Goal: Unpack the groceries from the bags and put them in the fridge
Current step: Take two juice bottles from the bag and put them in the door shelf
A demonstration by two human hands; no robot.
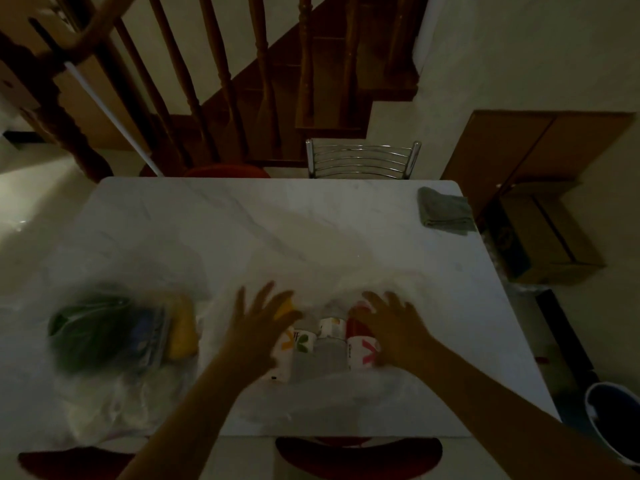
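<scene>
On a white marble table (pixel 242 220), a clear plastic bag (pixel 391 386) lies near the front edge with several small bottles (pixel 330 344) inside, white-labelled with yellow, green and red marks. My left hand (pixel 258 323) hovers with fingers spread at the bottles' left side. Spread the same way, my right hand (pixel 394 327) is at their right side, over a red cap. Both hands are blurred. A second clear bag (pixel 110 410) at the left holds green leafy produce (pixel 86 327), a bluish pack and a yellow item (pixel 183 330).
A folded grey cloth (pixel 443 211) lies at the table's far right corner. A metal chair (pixel 363 161) stands behind the table, and red seats (pixel 358 455) sit at the near edge. Cardboard boxes (pixel 543 230) and a bucket (pixel 613 417) are on the right; a wooden staircase (pixel 207 81) is behind.
</scene>
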